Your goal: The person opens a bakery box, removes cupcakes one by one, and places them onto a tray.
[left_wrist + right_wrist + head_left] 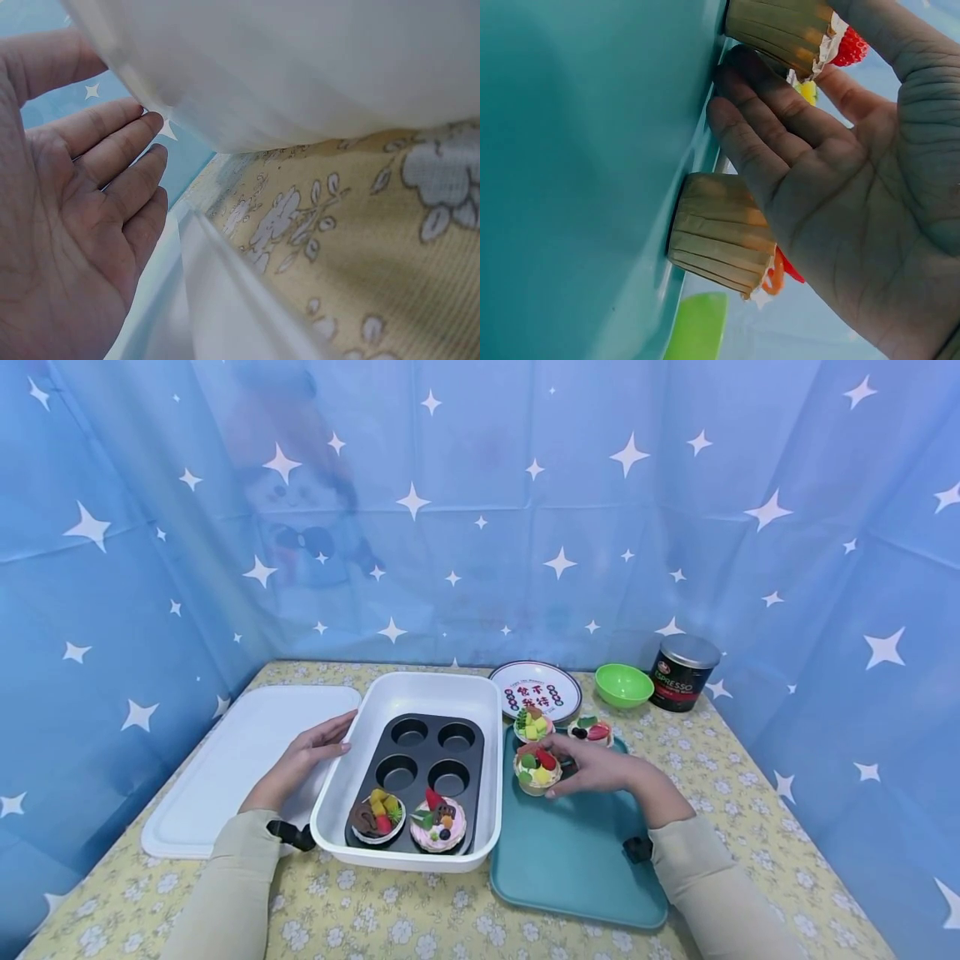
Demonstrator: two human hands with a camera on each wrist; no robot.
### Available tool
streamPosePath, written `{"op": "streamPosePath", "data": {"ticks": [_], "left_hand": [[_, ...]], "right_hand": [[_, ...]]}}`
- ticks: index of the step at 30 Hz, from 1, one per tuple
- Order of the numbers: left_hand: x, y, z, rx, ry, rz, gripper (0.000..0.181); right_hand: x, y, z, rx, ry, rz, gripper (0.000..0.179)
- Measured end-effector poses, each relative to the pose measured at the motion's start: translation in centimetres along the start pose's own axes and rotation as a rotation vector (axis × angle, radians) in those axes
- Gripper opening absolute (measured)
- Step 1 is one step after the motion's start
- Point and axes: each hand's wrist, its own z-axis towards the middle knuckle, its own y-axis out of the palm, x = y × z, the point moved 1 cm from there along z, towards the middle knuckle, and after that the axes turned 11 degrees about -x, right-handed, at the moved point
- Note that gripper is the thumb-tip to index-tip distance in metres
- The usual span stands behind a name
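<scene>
My left hand [303, 764] rests against the left wall of a white plastic container [324, 814], fingers nearly straight and fingertips at its side in the left wrist view. Inside lies a black muffin pan [423, 756]; two fruit-topped toy cupcakes, one brown-and-yellow [378, 817] and one pink [438, 825], sit in its near cups. My right hand [600, 768] has thumb and index finger around another cupcake [537, 770] over the teal tray [577, 860]. Its pleated paper side [780, 34] shows close to the tray surface in the right wrist view; the other fingers extend below it.
Two more cupcakes, one yellow-topped [534, 723] and one red-topped [590, 731], stand at the tray's far end. Behind are a printed plate [525, 677], a green bowl [624, 685] and an espresso can [682, 672]. A white lid [225, 768] lies left of the container.
</scene>
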Motion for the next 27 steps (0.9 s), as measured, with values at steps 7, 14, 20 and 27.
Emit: {"op": "streamPosePath", "data": {"ticks": [7,14,20,27], "left_hand": [[0.0,0.0,-0.1,0.008,-0.003,0.001,0.064],[-0.1,0.0,-0.1,0.005,0.001,-0.020,0.063],[0.1,0.1,-0.1,0.005,-0.002,-0.013,0.063],[0.0,0.1,0.0,0.007,0.002,-0.013,0.063]], "right_hand": [[-0.4,-0.1,-0.1,0.006,0.006,-0.006,0.067],[-1.4,-0.2,-0.2,0.024,-0.003,-0.026,0.074],[-2.0,-0.2,-0.3,0.050,0.000,-0.026,0.078],[-2.5,-0.3,-0.2,0.092,-0.074,-0.045,0.066]]}}
